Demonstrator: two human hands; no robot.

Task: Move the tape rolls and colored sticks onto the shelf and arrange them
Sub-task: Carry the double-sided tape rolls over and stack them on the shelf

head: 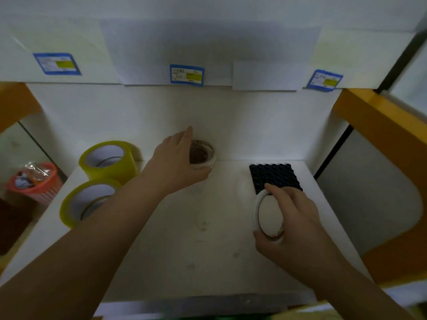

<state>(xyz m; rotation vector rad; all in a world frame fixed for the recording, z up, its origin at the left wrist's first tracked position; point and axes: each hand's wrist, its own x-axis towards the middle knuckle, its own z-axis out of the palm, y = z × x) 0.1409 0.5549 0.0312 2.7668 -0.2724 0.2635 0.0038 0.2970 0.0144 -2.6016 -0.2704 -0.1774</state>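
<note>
The shelf [208,262] already carries part of the load. Two yellow rolls [108,161] stand at its left edge, one behind the other, the nearer one [85,200] tilted toward the front. A black block [275,177] of what appear to be bundled stick ends lies right of centre near the back; whether these are the colored sticks cannot be told.

The left hand [175,162] reaches to the back of the shelf and wraps its fingers and thumb around a short stack of white rolls [203,155] standing against the rear wall. The stack rests on the shelf surface, so this placement looks close to complete.

The right hand [298,218] grips a thin white roll [269,215] by its rim, thumb on the near side and fingers over the top. The roll is held on edge, just in front of the black block. Whether it touches the shelf cannot be told.

Judged status: the yellow rolls are placed; the white stack is being set down or adjusted; the thin white roll remains to be placed. No further rolls or sticks awaiting transfer are visible. An orange basket [34,181] sits below the shelf at left.
</note>
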